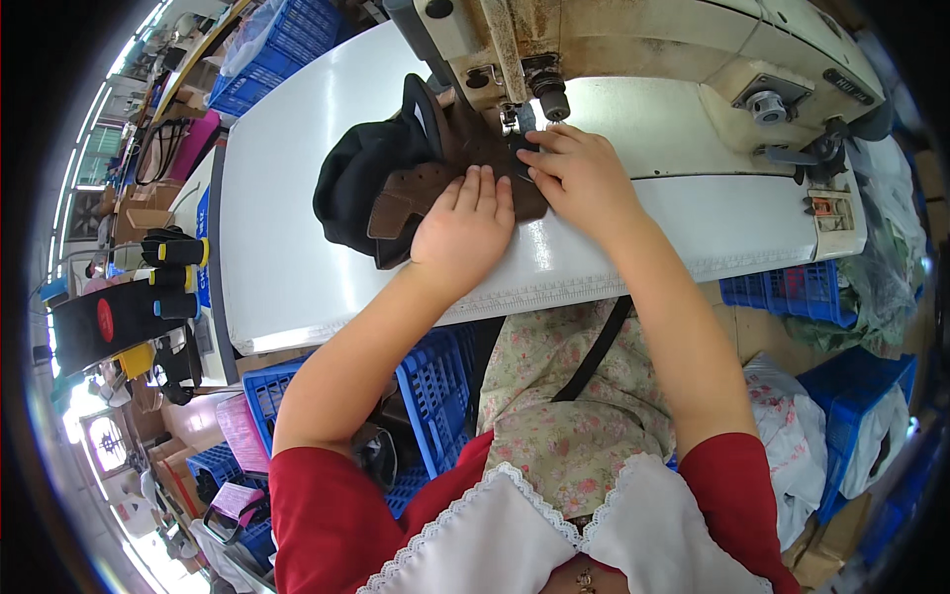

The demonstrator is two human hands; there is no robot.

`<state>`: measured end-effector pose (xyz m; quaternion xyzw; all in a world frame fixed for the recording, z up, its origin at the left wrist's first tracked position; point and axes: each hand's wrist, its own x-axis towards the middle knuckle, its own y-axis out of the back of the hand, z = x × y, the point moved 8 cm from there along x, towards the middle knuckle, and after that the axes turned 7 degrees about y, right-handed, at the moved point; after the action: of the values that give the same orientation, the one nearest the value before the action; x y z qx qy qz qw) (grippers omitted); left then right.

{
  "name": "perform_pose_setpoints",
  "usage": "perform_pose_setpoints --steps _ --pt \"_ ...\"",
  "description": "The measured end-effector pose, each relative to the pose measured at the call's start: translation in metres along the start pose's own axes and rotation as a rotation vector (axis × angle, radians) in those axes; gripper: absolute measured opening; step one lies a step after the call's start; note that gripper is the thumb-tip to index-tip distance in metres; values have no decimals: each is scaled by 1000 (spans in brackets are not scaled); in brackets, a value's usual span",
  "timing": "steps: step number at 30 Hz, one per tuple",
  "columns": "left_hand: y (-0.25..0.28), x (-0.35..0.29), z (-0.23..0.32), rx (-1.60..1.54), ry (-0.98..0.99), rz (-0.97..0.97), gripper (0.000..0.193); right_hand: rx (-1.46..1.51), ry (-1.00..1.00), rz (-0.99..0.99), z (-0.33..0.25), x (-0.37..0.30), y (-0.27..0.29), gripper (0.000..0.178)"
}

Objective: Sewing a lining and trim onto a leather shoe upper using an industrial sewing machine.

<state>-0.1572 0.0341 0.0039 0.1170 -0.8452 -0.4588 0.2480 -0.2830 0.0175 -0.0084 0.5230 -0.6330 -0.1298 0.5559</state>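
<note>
A piece of brown leather (pixel 408 198) joined to black fabric (pixel 358 178) lies bunched on the white sewing table, its right part by the presser foot (pixel 510 121) of a sewing machine (pixel 633 45). What finished article it belongs to, I cannot tell. My left hand (pixel 467 226) rests palm down on the leather, fingers stretched out together and flat. Just right of the presser foot, my right hand (pixel 582 178) presses on the work's right edge with fingers apart. That hand partly hides the leather's edge beneath it.
The white table (pixel 287 198) has a ruler strip along its front edge. Blue crates (pixel 435 386) stand below it, with another crate (pixel 792 292) at right. Spools of thread (pixel 178 277) sit at the left. A white plastic bag (pixel 787 416) lies lower right.
</note>
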Motion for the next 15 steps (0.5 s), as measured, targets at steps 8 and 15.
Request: perform_pose_setpoints --steps 8,15 --pt "1 0 -7 -37 -57 66 38 -18 -7 -13 0 -2 0 21" --pt "3 2 -2 -41 -31 96 38 26 0 -17 4 -1 1 20"
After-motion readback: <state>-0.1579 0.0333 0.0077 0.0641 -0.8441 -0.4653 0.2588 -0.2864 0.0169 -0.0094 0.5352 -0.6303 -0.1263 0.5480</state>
